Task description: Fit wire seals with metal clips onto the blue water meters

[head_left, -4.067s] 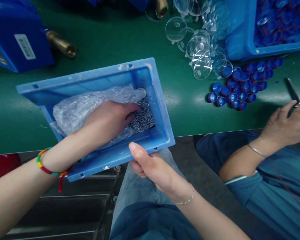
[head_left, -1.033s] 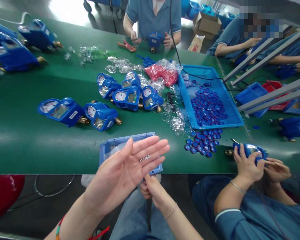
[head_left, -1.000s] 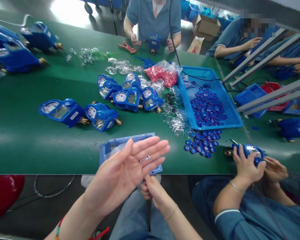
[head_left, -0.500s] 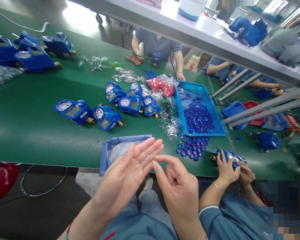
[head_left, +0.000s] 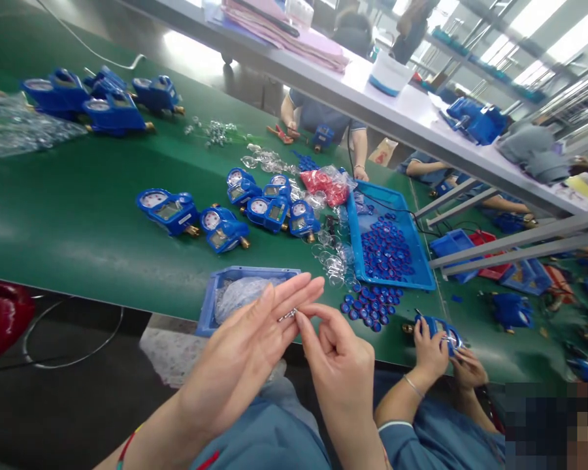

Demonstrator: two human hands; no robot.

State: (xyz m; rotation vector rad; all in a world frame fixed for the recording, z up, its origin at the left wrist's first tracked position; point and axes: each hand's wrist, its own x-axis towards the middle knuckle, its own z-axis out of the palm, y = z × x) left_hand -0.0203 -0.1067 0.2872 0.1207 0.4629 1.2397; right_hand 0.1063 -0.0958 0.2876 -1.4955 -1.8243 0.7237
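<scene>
My left hand (head_left: 247, 349) is raised flat, palm up, fingers stretched out, with a few small silver screws (head_left: 287, 316) lying on the fingers. My right hand (head_left: 337, 362) is beside it, thumb and forefinger pinched at those screws. Just beyond my hands, at the near edge of the green table (head_left: 78, 215), sits a small blue bin (head_left: 210, 300) lined with a clear plastic bag.
Blue water meters (head_left: 223, 228) lie in the middle of the table. A blue tray of blue caps (head_left: 387, 245), loose caps (head_left: 370, 305) and clear lenses (head_left: 333, 261) lie to the right. A co-worker's hands (head_left: 441, 346) hold a meter at my right. Another person works across the table.
My left hand came out of the bin and turned palm up with screws on it. My right hand let go of the bin, rose and pinched at the screws. The view tilted up.
</scene>
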